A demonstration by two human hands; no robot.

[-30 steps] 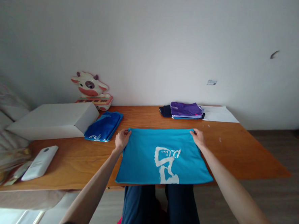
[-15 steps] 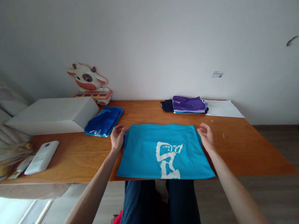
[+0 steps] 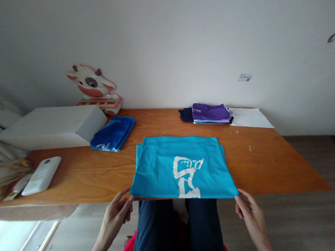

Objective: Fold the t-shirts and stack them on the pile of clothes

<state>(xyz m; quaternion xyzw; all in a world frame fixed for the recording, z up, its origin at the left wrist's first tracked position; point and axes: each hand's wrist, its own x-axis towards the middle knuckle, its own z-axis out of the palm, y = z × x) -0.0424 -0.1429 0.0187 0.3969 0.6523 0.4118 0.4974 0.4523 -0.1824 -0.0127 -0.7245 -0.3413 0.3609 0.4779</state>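
A folded turquoise cloth (image 3: 153, 166) with white brush-like lettering lies flat in front of me, its near edge along the table's front edge. My left hand (image 3: 118, 209) pinches its near left corner between thumb and fingers. At the near right corner, my right hand (image 3: 250, 212) grips the fabric the same way. Whether the garment has sleeves or a collar cannot be seen in this fold. Beyond it to the left rests a folded dark blue cloth (image 3: 113, 133), touching neither hand.
On the wooden table (image 3: 267, 158) a white box (image 3: 56, 124) stands at left, with a cow-shaped toy keyboard (image 3: 93, 87) behind. A white device (image 3: 42, 175) lies near the front left. Against the wall are a purple folded cloth pile (image 3: 210, 113) and white paper (image 3: 251, 117).
Both hands have come from the sides of the turquoise cloth towards me, down to its near corners. They now pinch those corners. The view has shifted slightly.
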